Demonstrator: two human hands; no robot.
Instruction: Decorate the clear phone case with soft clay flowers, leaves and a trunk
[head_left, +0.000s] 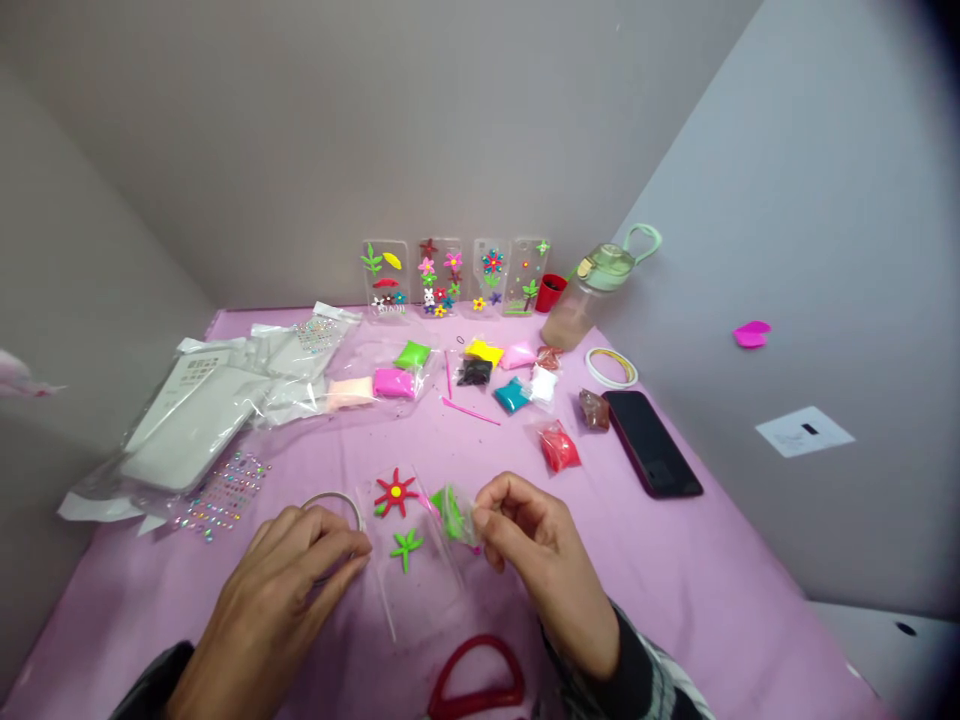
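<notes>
Right grip (pixel 536 540): pinches green clay packet (pixel 452 513). Left grip (pixel 281 575): curls beside clear phone case (pixel 424 605), hold unclear. Advisable: grasp wrapper edge, sparing clay.

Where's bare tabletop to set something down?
Right of the right hand, below the black phone; also left of the left hand, below the gem sheet. Crowded: between the hands, with clear case and green packet, red handle below; farther back, around the yellow packet and black packet.

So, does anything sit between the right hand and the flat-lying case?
Yes: the green packet, pinched by the right hand, overlaps the right edge of the case in view. Something pink shows partly behind it.
</notes>
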